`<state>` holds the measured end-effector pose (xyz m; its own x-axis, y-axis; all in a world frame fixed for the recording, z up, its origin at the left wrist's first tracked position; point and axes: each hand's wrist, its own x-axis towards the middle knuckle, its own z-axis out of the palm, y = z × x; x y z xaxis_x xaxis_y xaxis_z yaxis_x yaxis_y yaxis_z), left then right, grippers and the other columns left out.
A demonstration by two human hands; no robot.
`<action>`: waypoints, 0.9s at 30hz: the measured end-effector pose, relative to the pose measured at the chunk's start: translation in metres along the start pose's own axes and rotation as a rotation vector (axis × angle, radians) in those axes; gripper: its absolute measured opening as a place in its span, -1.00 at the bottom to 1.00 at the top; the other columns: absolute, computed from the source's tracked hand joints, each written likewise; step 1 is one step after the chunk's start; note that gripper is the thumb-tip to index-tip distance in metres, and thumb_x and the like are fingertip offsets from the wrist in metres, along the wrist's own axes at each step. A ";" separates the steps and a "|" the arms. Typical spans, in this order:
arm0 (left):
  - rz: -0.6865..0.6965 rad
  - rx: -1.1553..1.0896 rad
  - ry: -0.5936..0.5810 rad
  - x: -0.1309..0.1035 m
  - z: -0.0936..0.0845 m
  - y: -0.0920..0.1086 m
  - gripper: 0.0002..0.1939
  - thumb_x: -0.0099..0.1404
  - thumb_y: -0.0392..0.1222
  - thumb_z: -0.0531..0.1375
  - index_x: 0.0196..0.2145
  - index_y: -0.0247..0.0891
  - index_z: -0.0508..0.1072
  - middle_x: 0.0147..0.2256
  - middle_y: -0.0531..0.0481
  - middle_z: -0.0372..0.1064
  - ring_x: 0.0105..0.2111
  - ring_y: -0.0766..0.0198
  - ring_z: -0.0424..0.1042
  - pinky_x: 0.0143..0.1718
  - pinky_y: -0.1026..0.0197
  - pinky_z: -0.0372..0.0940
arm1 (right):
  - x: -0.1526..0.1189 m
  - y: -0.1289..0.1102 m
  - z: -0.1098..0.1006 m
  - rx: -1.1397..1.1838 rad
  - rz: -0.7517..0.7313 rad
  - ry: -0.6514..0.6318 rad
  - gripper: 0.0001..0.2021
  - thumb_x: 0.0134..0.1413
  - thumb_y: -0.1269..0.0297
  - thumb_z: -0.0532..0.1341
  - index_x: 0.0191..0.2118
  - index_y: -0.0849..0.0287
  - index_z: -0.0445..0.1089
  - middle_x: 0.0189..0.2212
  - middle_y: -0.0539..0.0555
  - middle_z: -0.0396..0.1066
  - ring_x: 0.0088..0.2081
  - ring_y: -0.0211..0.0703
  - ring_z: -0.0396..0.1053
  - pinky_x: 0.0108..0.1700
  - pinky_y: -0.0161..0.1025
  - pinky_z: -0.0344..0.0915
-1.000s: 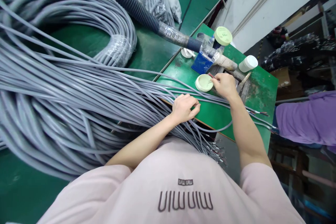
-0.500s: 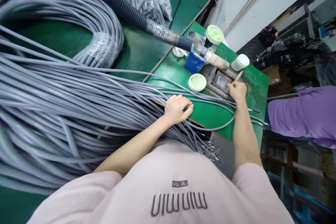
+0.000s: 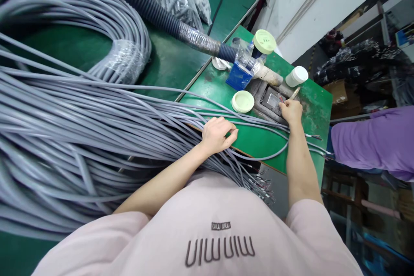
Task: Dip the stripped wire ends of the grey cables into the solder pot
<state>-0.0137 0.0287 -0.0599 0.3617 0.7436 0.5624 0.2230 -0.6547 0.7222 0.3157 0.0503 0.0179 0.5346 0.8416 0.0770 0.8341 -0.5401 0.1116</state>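
Observation:
My right hand (image 3: 291,111) pinches the stripped end of a grey cable. Its thin red and dark wires (image 3: 282,100) point at the shiny metal in a square solder pot (image 3: 272,100). From that hand the cable loops back (image 3: 274,154) toward the bundle. Loosely curled, my left hand (image 3: 218,133) lies on the grey cables (image 3: 155,114) at the bench edge. A gap shows between its thumb and fingers, and nothing is visible in them. Several cable ends with bare wires (image 3: 263,185) hang below, in front of my shirt.
A ribbed hose (image 3: 155,13) reaches over the pot beside a blue box (image 3: 238,75). A pale green tub (image 3: 243,101), a white jar (image 3: 296,76) and a lidded container (image 3: 264,42) stand around it. At right is a person in a purple top (image 3: 375,142).
My right hand has shifted very slightly left, with the wire tips still at the pot. My left hand stays in place on the cables.

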 end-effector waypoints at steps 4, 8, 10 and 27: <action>-0.009 0.005 -0.007 0.000 0.000 -0.001 -0.85 0.25 -0.20 0.15 -0.47 -0.21 0.40 -0.51 0.04 0.43 -0.47 0.29 0.29 -0.36 0.15 0.05 | 0.000 -0.001 -0.001 -0.006 0.000 -0.005 -0.75 0.03 0.13 0.20 -0.37 0.17 0.55 -0.41 0.20 0.50 -0.35 0.01 0.38 -0.31 -0.18 0.12; -0.006 0.018 -0.007 0.000 0.001 -0.001 -0.84 0.25 -0.19 0.14 -0.48 -0.21 0.40 -0.52 0.04 0.43 -0.47 0.29 0.29 -0.36 0.15 0.05 | -0.002 -0.002 -0.002 -0.003 -0.002 -0.014 -0.75 0.03 0.14 0.20 -0.38 0.18 0.55 -0.40 0.20 0.51 -0.34 0.01 0.38 -0.29 -0.18 0.13; 0.006 0.009 0.007 -0.001 0.001 -0.001 -0.85 0.25 -0.21 0.15 -0.47 -0.22 0.40 -0.52 0.04 0.43 -0.47 0.29 0.29 -0.36 0.16 0.05 | -0.002 -0.001 -0.002 0.000 -0.004 -0.011 -0.75 0.03 0.14 0.20 -0.38 0.19 0.55 -0.41 0.19 0.50 -0.34 -0.01 0.37 -0.29 -0.18 0.12; -0.286 -0.507 0.096 0.008 -0.002 0.020 -0.88 0.24 -0.17 0.23 -0.32 -0.26 0.52 -0.41 -0.01 0.47 -0.39 0.32 0.37 -0.28 0.21 0.23 | -0.126 -0.076 -0.087 0.906 -0.262 0.010 -0.70 0.06 0.17 0.27 -0.59 0.20 0.33 -0.69 -0.11 0.12 -0.62 -0.35 0.06 -0.54 -0.32 -0.03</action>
<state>-0.0079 0.0222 -0.0406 0.2623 0.9054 0.3339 -0.1698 -0.2974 0.9395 0.1726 -0.0153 0.0861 0.3178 0.9332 0.1677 0.7173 -0.1210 -0.6862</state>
